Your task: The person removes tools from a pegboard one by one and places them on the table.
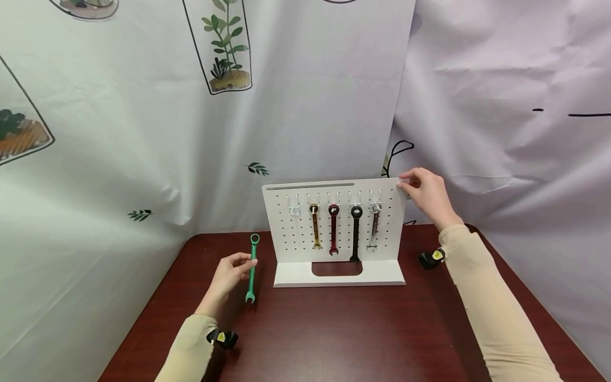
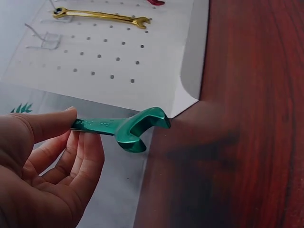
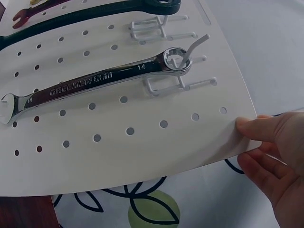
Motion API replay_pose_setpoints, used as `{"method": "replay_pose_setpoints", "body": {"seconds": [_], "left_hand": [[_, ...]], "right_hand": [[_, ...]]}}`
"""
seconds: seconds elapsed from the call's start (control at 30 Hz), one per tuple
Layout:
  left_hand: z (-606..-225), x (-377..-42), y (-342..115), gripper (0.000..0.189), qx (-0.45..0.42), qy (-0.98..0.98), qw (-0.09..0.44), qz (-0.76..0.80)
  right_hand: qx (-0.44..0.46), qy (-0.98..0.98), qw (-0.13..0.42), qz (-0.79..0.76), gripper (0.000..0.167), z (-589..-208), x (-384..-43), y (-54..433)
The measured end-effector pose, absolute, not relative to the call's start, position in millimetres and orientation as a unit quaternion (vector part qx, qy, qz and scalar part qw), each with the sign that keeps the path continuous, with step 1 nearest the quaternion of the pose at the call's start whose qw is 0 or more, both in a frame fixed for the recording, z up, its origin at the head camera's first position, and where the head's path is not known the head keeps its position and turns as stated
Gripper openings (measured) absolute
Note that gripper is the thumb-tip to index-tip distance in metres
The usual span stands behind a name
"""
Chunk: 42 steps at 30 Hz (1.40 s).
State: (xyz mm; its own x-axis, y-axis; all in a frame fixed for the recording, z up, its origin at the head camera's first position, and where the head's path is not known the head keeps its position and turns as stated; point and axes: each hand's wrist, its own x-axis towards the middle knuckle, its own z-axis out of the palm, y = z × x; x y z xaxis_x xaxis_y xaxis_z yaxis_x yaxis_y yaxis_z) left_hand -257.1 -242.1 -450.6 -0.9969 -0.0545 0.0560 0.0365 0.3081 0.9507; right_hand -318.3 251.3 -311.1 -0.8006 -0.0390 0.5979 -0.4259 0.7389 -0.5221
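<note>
My left hand (image 1: 230,276) pinches a green combination wrench (image 1: 253,270) by its shank, beside the left edge of a white pegboard (image 1: 296,241). In the left wrist view the wrench's open jaw end points away from the fingers. With thumb and fingertips, my right hand (image 1: 427,193) pinches the pegboard's upper right corner. Four wrenches hang on the board's hooks: a gold wrench (image 1: 315,227), a red wrench (image 1: 333,228), a black wrench (image 1: 355,233) and a silver wrench (image 3: 95,85). The leftmost hook (image 1: 294,208) carries nothing.
The pegboard stands on its white base (image 1: 291,274) at the back of a dark red-brown table (image 1: 343,329). Behind it hangs a pale curtain (image 1: 324,116) with plant drawings. A black wrist camera (image 1: 431,258) sits on the right sleeve.
</note>
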Motion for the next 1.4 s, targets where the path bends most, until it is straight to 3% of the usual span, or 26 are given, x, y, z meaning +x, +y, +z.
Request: {"method": "replay_pose_setpoints", "body": {"seconds": [0.6,0.93,1.4], "left_hand": [[-482.4,-260.2,-231.7,0.016,0.030,-0.842,-0.011,-0.539],[-484.7,-258.0,-229.5,0.023,0.030,-0.852,-0.031,-0.522],[-492.8,-260.7,-227.4,0.017,0.057,-0.857,-0.028,-0.512]], "right_hand": [[0.132,-0.890,0.272,0.341,0.021,-312.2,-316.3,250.7],[0.126,-0.891,0.271,0.343,0.021,-309.9,-315.8,250.9],[0.129,-0.890,0.269,0.345,0.022,-309.7,-314.7,250.7]]}}
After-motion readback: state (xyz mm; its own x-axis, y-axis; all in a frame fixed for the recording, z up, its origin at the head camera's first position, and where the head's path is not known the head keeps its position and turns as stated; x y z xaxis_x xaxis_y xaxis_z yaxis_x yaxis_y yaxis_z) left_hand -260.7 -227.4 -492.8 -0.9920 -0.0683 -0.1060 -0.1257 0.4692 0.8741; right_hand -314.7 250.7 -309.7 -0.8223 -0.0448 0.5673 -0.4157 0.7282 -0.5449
